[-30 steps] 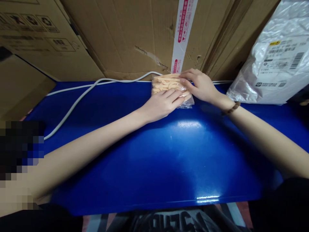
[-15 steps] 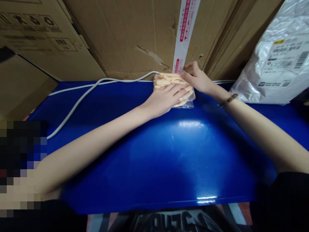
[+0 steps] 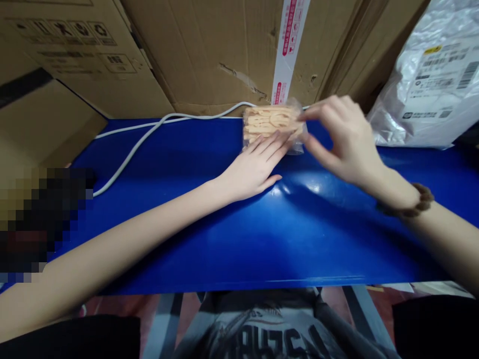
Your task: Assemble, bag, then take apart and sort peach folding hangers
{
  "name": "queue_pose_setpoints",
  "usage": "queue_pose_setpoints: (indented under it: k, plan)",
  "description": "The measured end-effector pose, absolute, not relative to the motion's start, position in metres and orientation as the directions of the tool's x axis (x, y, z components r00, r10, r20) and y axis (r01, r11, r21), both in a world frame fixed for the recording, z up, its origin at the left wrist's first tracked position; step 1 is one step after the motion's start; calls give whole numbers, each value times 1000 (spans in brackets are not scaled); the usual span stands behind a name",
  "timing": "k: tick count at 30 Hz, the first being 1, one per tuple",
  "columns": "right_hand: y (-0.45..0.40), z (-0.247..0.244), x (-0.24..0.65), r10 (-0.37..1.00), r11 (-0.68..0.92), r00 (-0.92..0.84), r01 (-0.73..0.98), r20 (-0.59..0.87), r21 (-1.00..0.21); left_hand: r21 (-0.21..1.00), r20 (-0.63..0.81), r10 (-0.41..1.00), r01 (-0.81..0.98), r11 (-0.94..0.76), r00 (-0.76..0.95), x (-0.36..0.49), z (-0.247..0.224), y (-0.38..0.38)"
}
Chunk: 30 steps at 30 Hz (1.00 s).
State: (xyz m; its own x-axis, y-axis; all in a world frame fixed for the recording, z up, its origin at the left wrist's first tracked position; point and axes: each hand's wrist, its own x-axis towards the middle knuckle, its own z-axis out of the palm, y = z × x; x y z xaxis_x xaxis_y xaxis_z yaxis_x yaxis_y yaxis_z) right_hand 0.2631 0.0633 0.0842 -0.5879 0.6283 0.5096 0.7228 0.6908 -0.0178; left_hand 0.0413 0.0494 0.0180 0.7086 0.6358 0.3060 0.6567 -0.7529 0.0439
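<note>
A clear plastic bag of pale, wooden-looking pieces (image 3: 267,118) lies at the back of the blue table (image 3: 224,239), against a cardboard box. My left hand (image 3: 258,162) rests on the bag's front part, fingers stretched out and thumb apart, its palm over the table. At the bag's right end, my right hand (image 3: 342,139) has its thumb and forefinger at the plastic edge, slightly blurred. Its fingertips appear to pinch the film there.
Large cardboard boxes (image 3: 202,55) stand along the back and left. A white cable (image 3: 142,137) runs over the table at the left. A silvery-white package with labels (image 3: 430,94) leans at the back right. The table's front edge (image 3: 224,288) is near my body.
My right hand has moved right and turned, from the bag's back corner to its right end. My left hand has slid slightly forward off the pieces, uncovering more of them. The view has shifted.
</note>
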Motion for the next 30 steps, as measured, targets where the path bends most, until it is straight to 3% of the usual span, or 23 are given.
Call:
queue_pose_setpoints:
  k: [2,6,11,17,30]
  plan:
    - [45,68,265,628,726,-663,688,408,1,73,303,647,659,-748,700,38,14,37]
    - [33,35,270,610,781,-729,619,311,-81,144,275,684,674,-724,676,33,4,21]
    - [40,11,276,605,796,-772,589,194,-139,241,147,746,708,-664,650,24,-1,12]
    - [39,11,279,625,781,-768,612,142,-127,207,73,754,730,-651,653,24,4,10]
    - [38,11,278,595,804,-792,588,140,-88,161,102,747,730,-664,657,25,2,10]
